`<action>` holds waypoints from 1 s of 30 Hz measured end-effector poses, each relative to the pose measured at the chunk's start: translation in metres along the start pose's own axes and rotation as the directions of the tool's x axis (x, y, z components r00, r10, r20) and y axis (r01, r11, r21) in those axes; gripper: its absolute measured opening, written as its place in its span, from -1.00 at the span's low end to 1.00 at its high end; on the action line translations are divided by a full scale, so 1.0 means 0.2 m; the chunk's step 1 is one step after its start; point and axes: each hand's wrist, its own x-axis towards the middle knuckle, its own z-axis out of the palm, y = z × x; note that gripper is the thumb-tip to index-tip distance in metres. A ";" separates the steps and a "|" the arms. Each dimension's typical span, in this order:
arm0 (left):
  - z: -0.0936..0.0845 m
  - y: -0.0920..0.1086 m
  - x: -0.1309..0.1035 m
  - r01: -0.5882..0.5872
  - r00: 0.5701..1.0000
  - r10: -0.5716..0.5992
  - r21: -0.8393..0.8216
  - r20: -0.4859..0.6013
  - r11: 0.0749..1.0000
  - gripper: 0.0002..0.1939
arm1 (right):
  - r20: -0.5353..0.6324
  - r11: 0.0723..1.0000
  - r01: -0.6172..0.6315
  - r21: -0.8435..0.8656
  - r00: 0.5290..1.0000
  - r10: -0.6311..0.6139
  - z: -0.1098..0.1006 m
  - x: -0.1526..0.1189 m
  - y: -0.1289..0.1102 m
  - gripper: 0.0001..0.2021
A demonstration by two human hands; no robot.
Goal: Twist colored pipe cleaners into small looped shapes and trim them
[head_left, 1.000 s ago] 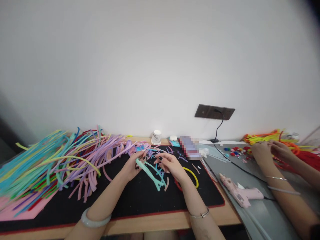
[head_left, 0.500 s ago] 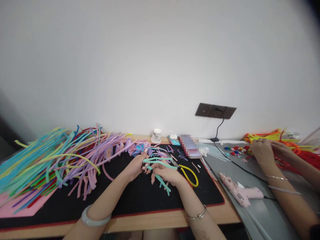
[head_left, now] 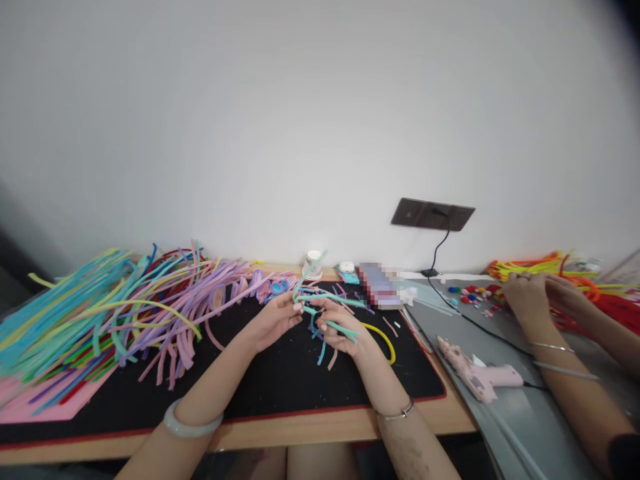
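Over the black mat (head_left: 280,390), my left hand (head_left: 275,321) pinches mint-green pipe cleaners (head_left: 340,298) near their left end, one strand bending upward. My right hand (head_left: 340,327) has its fingers curled around the lower mint-green strand, which slants across the palm. Both hands are close together with the strands running between them. Behind my right hand shows the yellow handle (head_left: 384,340) of scissors, mostly covered. Short blue and pink pipe cleaner pieces (head_left: 321,353) lie under the right fingers.
Piles of coloured pipe cleaners (head_left: 100,313) cover the left side. A white cup (head_left: 313,263) stands by the wall. To the right are a phone-like blurred object (head_left: 380,287), a pink glue gun (head_left: 480,373) with a cord, and another person's hands (head_left: 530,300).
Both hands have risen slightly, and the right hand has turned palm upward. One mint-green strand now points up from the left fingers. The view has shifted a little.
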 end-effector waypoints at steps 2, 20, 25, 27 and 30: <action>0.00 -0.02 0.01 -0.005 0.999 0.007 0.051 -0.033 0.999 -0.72 | 0.007 0.999 0.033 0.009 0.999 -0.034 -0.01 0.01 0.00 -0.74; -0.01 -0.05 0.03 -0.002 0.978 0.030 0.133 -0.209 0.991 -0.70 | -0.171 0.896 0.343 -0.281 0.901 -0.399 0.07 0.03 0.04 -0.71; -0.01 -0.04 0.03 -0.024 0.970 0.037 0.056 -0.239 0.998 -0.75 | -0.204 0.879 0.359 -0.314 0.878 -0.432 0.05 0.04 0.06 -0.71; -0.02 -0.03 0.03 -0.050 0.972 0.045 -0.016 -0.229 0.999 -0.78 | -0.195 0.883 0.358 -0.303 0.884 -0.425 0.05 0.04 0.05 -0.71; -0.02 -0.02 0.03 -0.065 0.980 0.040 -0.123 -0.196 0.990 -0.83 | -0.182 0.897 0.366 -0.250 0.892 -0.415 0.05 0.04 0.05 -0.72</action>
